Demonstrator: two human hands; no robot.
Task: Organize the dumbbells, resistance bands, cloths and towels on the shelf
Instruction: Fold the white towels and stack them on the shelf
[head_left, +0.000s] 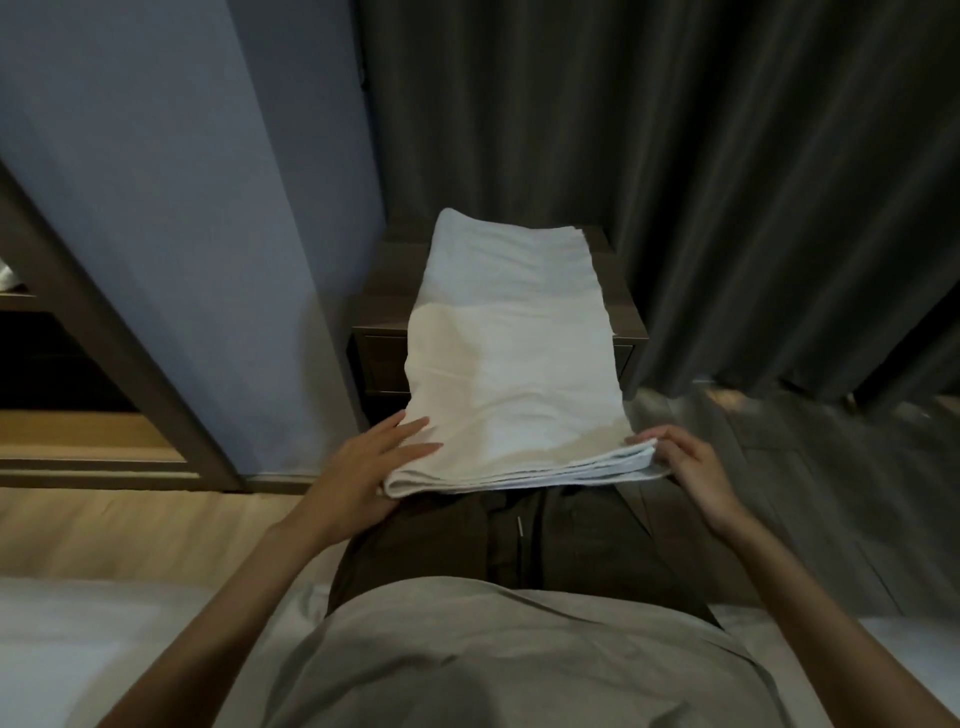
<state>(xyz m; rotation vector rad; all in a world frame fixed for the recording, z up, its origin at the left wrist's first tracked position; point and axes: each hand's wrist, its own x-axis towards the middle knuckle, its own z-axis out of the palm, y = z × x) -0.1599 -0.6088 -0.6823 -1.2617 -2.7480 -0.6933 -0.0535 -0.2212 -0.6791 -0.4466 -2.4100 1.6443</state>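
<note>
While the folded white towel (514, 374) lies from the person's lap out onto the small dark counter (382, 312), the step in hand looks like squaring the fold. Left hand (382, 460) rests flat on the near left corner, fingers straight; right hand (685, 467) pinches the stacked layers at the near right corner. Next, probably: lift with both hands and carry to the shelf (78, 431) at far left, without letting the layers slide.
</note>
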